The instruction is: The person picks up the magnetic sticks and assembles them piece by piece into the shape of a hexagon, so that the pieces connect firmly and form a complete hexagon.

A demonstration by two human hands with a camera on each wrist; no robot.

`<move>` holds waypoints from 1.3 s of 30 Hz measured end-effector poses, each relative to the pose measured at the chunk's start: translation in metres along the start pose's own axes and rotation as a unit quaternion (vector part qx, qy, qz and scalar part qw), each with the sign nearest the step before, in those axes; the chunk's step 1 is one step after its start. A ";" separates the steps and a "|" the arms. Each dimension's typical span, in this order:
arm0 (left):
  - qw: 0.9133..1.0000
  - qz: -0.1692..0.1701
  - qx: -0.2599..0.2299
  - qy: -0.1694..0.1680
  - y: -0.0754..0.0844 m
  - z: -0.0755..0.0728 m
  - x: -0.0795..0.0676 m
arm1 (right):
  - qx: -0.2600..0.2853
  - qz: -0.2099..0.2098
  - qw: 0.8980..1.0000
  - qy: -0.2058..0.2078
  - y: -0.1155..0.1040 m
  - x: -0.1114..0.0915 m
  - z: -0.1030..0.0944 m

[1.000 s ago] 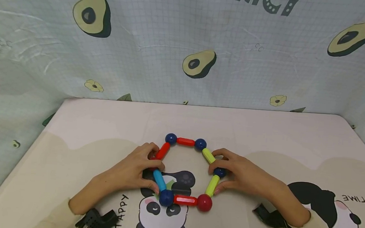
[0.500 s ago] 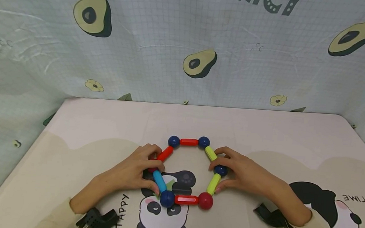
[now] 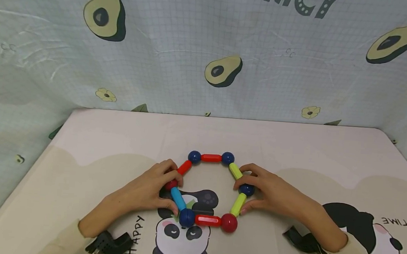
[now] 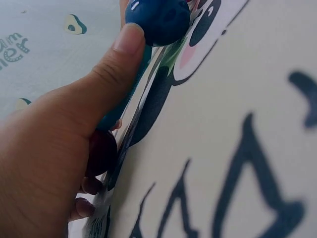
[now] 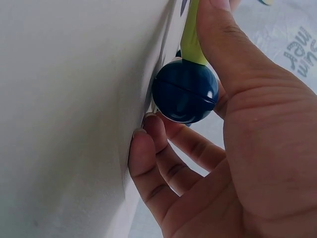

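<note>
A six-sided ring of magnetic building rods and balls lies on the table mat, its far side a red rod (image 3: 211, 158) between two dark blue balls. My left hand (image 3: 149, 188) grips the ring's left corner, fingers around the red ball (image 3: 171, 185) and thumb by the near dark blue ball (image 3: 187, 218). A light blue rod (image 3: 178, 198) joins these balls. Opposite, my right hand (image 3: 273, 193) holds the right corner, its fingers curled about a dark blue ball (image 5: 185, 91) and the thumb along a yellow-green rod (image 3: 238, 204). Another red ball (image 3: 229, 223) forms the near right corner.
The pale table mat (image 3: 294, 149) carries a printed panda (image 3: 181, 243) under the ring and a black-and-white animal print (image 3: 369, 237) at right. Behind the table hangs a curtain (image 3: 160, 33) with avocado prints. Dark straps (image 3: 110, 244) sit at both wrists.
The ring's far side has shifted slightly right, and its near side has risen a little in the head view. My left fingers have moved a bit, baring more of the red ball.
</note>
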State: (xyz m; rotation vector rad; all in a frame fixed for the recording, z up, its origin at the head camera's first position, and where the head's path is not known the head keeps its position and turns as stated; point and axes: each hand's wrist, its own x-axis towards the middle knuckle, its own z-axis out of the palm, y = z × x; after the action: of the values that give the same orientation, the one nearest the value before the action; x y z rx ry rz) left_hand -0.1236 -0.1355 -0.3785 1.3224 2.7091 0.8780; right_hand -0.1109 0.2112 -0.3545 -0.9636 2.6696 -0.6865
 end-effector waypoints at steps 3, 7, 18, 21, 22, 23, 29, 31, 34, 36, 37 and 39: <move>1.000 -0.006 -0.001 -0.003 0.000 0.000 0.000 | 0.003 0.002 1.000 -0.003 0.000 0.000 0.000; 1.000 -0.003 0.003 -0.001 0.000 0.001 0.000 | -0.001 0.003 1.000 -0.002 0.000 -0.001 -0.001; 1.000 0.012 0.008 0.011 -0.001 0.002 0.001 | -0.010 0.000 1.000 0.003 0.001 -0.002 -0.003; 1.000 0.009 0.008 0.010 -0.001 0.002 0.001 | -0.008 -0.003 1.000 0.004 0.002 -0.002 -0.003; 1.000 0.007 0.008 0.009 -0.001 0.002 0.001 | -0.006 -0.004 1.000 0.004 0.002 -0.002 -0.003; 1.000 0.006 0.008 0.008 -0.001 0.002 0.001 | -0.005 -0.005 1.000 0.004 0.002 -0.002 -0.003; 1.000 0.009 0.014 0.012 -0.002 0.001 0.001 | 0.005 -0.009 1.000 0.003 0.004 -0.002 -0.003; 1.000 0.007 0.014 0.011 -0.002 0.001 0.001 | 0.004 -0.007 1.000 0.001 0.005 -0.002 -0.004; 1.000 0.000 0.011 0.007 -0.002 0.001 0.001 | 0.003 0.000 1.000 -0.003 0.005 -0.002 -0.004; 1.000 -0.005 0.008 0.005 -0.002 0.002 0.001 | 0.003 0.003 1.000 -0.005 0.005 -0.003 -0.004; 1.000 -0.009 0.008 0.002 -0.001 0.002 0.001 | 0.005 0.004 1.000 -0.005 0.005 -0.003 -0.004; 1.000 -0.014 0.007 -0.001 -0.001 0.001 0.001 | 0.008 0.006 1.000 -0.006 0.005 -0.003 -0.004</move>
State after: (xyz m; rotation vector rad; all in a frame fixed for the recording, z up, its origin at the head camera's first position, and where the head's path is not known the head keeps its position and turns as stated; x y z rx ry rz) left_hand -0.1243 -0.1350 -0.3801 1.2853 2.7293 0.8558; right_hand -0.1124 0.2182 -0.3538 -0.9434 2.6537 -0.6967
